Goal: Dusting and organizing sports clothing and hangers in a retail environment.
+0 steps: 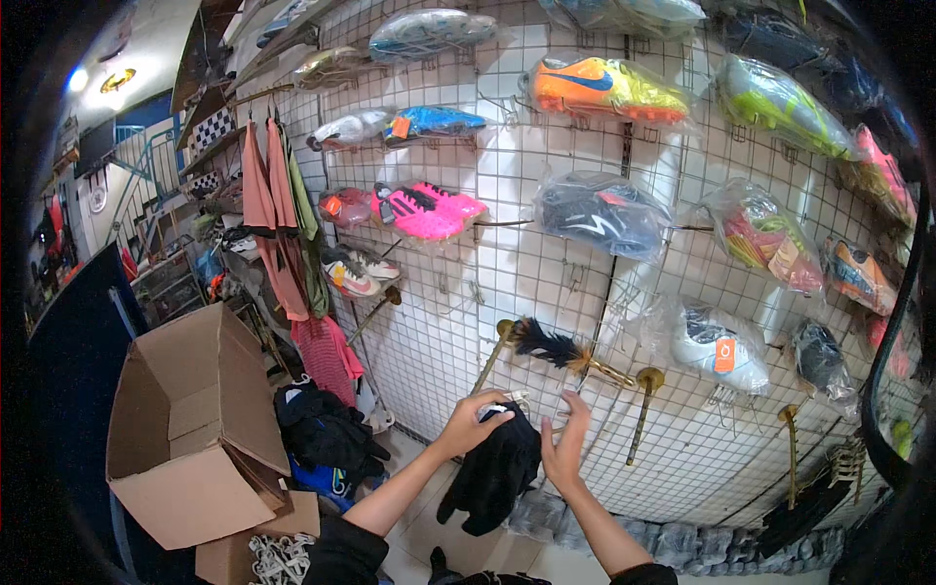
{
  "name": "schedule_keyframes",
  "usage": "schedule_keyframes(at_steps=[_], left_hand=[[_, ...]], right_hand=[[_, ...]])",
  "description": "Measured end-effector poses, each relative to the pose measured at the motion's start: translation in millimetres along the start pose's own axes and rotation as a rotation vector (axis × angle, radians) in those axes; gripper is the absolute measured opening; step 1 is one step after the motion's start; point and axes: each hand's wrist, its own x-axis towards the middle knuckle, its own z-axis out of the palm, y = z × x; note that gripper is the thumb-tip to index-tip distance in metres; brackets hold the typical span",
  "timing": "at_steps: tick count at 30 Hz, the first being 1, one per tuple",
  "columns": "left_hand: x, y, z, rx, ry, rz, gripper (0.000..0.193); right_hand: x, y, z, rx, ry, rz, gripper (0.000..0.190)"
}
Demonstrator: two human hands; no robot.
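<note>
My left hand (472, 424) grips the upper edge of a black cloth garment (490, 475), thumb in front, and the cloth hangs down from it. A small white plastic piece, apparently part of a hanger (519, 398), shows at the garment's top; the rest is hidden. To the garment's right is my right hand (567, 442), its fingers apart and curved upward with nothing between them. Whether its thumb touches the cloth I cannot tell. Just above both hands, a black feather duster (552, 345) is at the wire grid wall (541, 278).
Brass-coloured display rods (643, 417) jut from the grid. Plastic-wrapped football boots (610, 84) hang above. At left stand an open cardboard box (194, 409), a lower box of white hangers (281, 559) and a pile of dark clothes (329, 424). Grey wrapped packs (658, 541) line the wall's foot.
</note>
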Motion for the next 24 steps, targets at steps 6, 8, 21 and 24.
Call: schedule_keyframes(at_steps=[6,8,21,24], left_hand=[[-3,1,1,-0.103,-0.078,-0.036,0.019],[-4,2,-1,-0.228,-0.118,-0.074,0.018],[-3,12,-12,-0.052,-0.079,-0.072,0.019],[-4,-5,-14,-0.031,-0.109,0.063,0.02]], right_hand=[[18,11,16,0.479,-0.473,0.163,0.03],[20,5,11,0.474,-0.481,0.179,0.025],[15,2,8,0.518,-0.31,0.111,0.044],[6,17,8,0.485,-0.527,0.312,0.029]])
